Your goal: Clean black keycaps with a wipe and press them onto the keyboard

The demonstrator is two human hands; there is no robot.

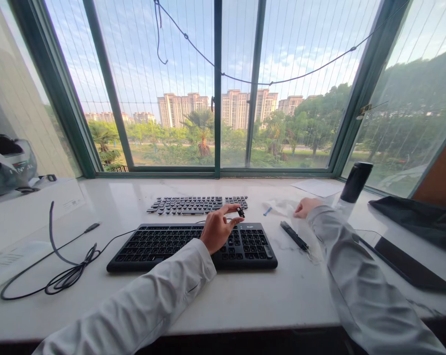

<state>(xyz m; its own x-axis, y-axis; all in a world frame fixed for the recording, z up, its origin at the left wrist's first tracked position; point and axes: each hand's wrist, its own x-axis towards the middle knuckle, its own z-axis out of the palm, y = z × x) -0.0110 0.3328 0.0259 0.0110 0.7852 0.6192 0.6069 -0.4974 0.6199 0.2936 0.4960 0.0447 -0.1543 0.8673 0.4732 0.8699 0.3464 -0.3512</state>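
Left hand [219,229], frame center: thumb and index finger clamped on small black part [240,212], held above keyboard [159,245]. Right hand [306,207], right of center: fingers bent, at right edge of clear bag [280,206]; cannot tell if gripping it. Keycaps [186,204] in rows on counter [267,301], just behind keyboard. Blue strip [267,211] by bag. Black tool [294,235] right of keyboard. Cable [73,276] coiled lower left. Phone [411,264] lower right.
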